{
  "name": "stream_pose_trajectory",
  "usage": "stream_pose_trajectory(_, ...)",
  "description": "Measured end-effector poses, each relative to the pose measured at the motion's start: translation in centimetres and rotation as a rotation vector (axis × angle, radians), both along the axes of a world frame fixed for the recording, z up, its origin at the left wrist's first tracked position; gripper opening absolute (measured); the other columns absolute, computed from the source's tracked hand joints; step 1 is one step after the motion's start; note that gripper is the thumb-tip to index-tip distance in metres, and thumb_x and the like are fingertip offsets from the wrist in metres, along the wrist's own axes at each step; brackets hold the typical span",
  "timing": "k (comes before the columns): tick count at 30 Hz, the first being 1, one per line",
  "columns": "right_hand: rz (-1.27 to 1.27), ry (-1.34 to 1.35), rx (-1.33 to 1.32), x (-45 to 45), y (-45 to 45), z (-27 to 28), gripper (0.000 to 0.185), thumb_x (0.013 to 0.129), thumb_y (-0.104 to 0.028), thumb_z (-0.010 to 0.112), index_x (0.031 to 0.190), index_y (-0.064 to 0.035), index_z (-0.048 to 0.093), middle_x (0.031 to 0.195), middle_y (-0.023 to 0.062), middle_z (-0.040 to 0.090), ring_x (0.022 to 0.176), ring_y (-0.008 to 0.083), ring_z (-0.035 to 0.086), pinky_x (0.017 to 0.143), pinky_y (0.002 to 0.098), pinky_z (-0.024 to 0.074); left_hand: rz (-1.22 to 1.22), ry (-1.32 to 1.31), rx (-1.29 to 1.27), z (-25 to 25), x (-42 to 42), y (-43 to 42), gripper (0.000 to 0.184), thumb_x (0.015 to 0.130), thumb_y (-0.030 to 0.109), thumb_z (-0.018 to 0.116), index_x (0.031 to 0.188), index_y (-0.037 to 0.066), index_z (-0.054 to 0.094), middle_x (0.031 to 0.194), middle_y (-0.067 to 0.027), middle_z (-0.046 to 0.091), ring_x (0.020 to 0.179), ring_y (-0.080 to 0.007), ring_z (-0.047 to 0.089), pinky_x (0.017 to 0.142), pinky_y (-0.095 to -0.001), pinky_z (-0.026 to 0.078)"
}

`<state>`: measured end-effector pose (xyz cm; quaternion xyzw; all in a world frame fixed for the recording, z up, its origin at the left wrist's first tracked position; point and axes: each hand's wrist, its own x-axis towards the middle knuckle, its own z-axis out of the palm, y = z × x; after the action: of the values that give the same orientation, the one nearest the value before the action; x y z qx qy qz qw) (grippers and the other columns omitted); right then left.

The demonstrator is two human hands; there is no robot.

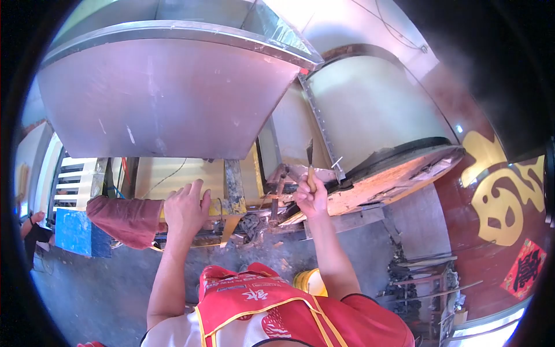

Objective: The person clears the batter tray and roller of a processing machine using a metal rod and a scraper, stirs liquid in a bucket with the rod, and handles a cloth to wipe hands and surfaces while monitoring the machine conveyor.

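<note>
Gripping wood-handled tool [311, 179] in R hand [312, 199], tip up; holding L hand [187, 209] loosely open beside maroon fabric [128, 218].

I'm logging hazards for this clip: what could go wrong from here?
The tool in the right hand has a bare, pointed blade, so a slip could cut the ungloved fingers or scratch the drum. The ragged wooden base beside that hand might splinter or scrape it. The left hand appears close to the metal bin's lower edge; lifting it carelessly could knock the knuckles.
</note>
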<state>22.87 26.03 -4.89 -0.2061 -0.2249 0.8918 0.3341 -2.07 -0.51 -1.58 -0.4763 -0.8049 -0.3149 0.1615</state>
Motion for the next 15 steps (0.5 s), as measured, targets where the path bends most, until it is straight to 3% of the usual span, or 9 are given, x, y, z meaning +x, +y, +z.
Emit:
stream_pose_trajectory(9, -0.002, 0.189, -0.087, 0.5, 1.3, -4.6, 0.04, 0.103, -0.036, 0.043, 0.105, 0.0001, 0.061, 0.06, -0.0011, 0.045, 0.043, 0.0079, 0.034, 0.051, 0.0256, 0.0382, 0.0, 0.008, -0.002, 0.3, 0.1, -0.1, 0.023, 0.085, 0.023, 0.069, 0.1, 0.008, 0.062, 0.072, -0.0086, 0.063, 0.065, -0.0285, 0.064, 0.062, -0.0411, 0.048)
stream_pose_trajectory(15, -0.088, 0.031, -0.107, 2.5, -0.6, -4.1, 0.04, 0.105, -0.038, 0.038, 0.101, -0.0026, 0.057, 0.06, -0.0009, 0.044, 0.042, 0.0083, 0.032, 0.05, 0.0259, 0.0363, 0.008, 0.023, -0.012, 0.6, 0.3, 0.0, 0.022, 0.085, 0.023, 0.069, 0.1, 0.008, 0.063, 0.072, -0.0087, 0.063, 0.065, -0.0289, 0.064, 0.063, -0.0412, 0.048)
